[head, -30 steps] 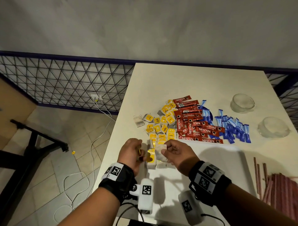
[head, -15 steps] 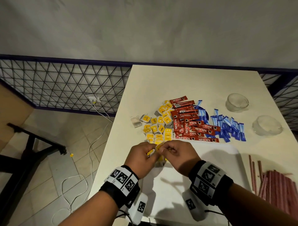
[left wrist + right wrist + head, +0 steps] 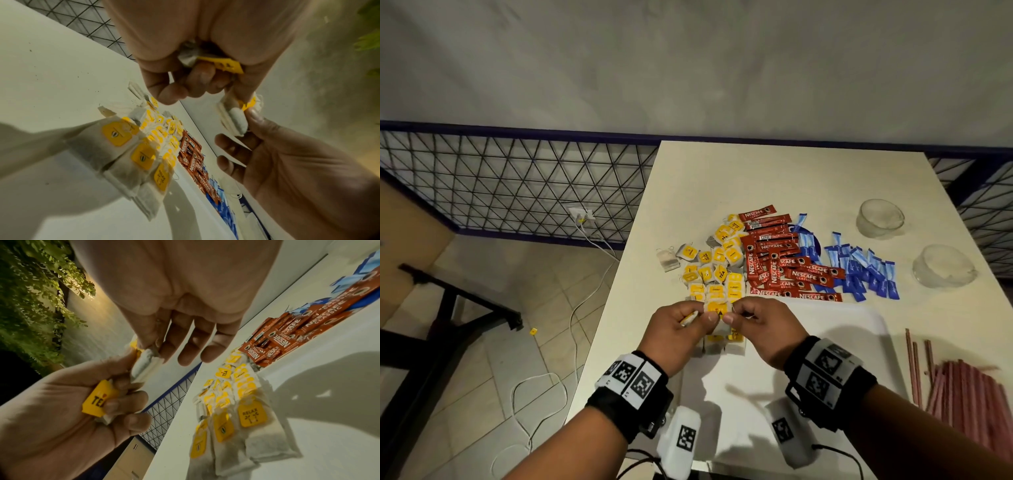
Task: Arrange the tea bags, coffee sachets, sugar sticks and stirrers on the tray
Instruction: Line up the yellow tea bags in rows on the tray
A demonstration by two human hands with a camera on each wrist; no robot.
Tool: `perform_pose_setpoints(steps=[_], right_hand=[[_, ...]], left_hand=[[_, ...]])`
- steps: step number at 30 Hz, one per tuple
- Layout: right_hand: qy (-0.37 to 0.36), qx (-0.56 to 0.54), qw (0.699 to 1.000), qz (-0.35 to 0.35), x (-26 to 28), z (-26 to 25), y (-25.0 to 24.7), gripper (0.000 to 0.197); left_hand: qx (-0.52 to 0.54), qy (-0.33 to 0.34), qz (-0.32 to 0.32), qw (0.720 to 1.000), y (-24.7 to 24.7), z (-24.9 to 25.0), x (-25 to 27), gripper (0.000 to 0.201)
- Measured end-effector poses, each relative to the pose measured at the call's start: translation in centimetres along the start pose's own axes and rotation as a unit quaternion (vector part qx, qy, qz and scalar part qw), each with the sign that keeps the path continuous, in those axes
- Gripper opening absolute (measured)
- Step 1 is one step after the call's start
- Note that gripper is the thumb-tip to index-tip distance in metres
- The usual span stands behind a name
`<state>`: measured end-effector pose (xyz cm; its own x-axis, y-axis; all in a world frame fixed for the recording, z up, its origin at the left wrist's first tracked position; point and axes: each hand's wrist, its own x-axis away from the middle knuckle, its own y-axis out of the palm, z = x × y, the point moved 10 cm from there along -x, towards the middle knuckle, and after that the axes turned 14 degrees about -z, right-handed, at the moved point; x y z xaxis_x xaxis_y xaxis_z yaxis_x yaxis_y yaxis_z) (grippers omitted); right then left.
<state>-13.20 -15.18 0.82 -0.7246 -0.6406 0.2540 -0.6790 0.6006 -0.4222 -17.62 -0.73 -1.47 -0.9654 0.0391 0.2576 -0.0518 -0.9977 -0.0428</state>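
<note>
Head view: tea bags (image 3: 723,340) on tray (image 3: 859,329)

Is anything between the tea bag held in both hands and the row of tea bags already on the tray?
Nothing visible. Both the left hand and right hand pinch the tea bag just above the laid tea bags at the tray's far-left corner, with only open air beneath it.

Left hand (image 3: 677,328) and right hand (image 3: 763,324) raised side by side at the near edge, fingers curled, thumbs and forefingers pinching together between them
</note>
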Motion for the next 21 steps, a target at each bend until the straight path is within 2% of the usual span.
perform_pose_setpoints(steps=[2, 5, 6, 8, 12, 17, 21], right_hand=[[0.004, -0.007, 1.0, 0.009, 0.1, 0.2, -0.2, 0.033], [0.034, 0.021, 0.999, 0.001, 0.2, 1.3, 0.1, 0.036], [0.053, 0.023, 0.998, 0.002, 0.4, 2.2, 0.1, 0.036], [0.106, 0.003, 0.994, 0.005, 0.7, 5.0, 0.4, 0.036], [0.214, 0.01, 0.977, -0.022, 1.6, 10.0, 2.1, 0.029], [0.24, -0.029, 0.97, -0.003, 1.9, 11.5, 3.2, 0.02], [0.253, -0.026, 0.967, 0.034, 1.8, 12.0, 3.0, 0.017]], left_hand=[[-0.026, 0.006, -0.014, 1.0, 0.4, 0.3, 0.0, 0.035], [-0.039, -0.007, -0.018, 0.999, 0.7, 0.1, 0.0, 0.016], [-0.046, -0.019, -0.013, 0.999, 0.5, -0.2, 0.0, 0.012], [-0.076, -0.048, 0.007, 0.996, -0.6, -1.7, 0.3, 0.018], [-0.182, -0.133, 0.02, 0.974, -3.1, -5.1, 1.7, 0.018], [-0.199, -0.149, 0.019, 0.968, -3.5, -6.6, 2.5, 0.009], [-0.208, -0.143, 0.012, 0.968, -3.2, -6.7, 2.7, 0.019]])
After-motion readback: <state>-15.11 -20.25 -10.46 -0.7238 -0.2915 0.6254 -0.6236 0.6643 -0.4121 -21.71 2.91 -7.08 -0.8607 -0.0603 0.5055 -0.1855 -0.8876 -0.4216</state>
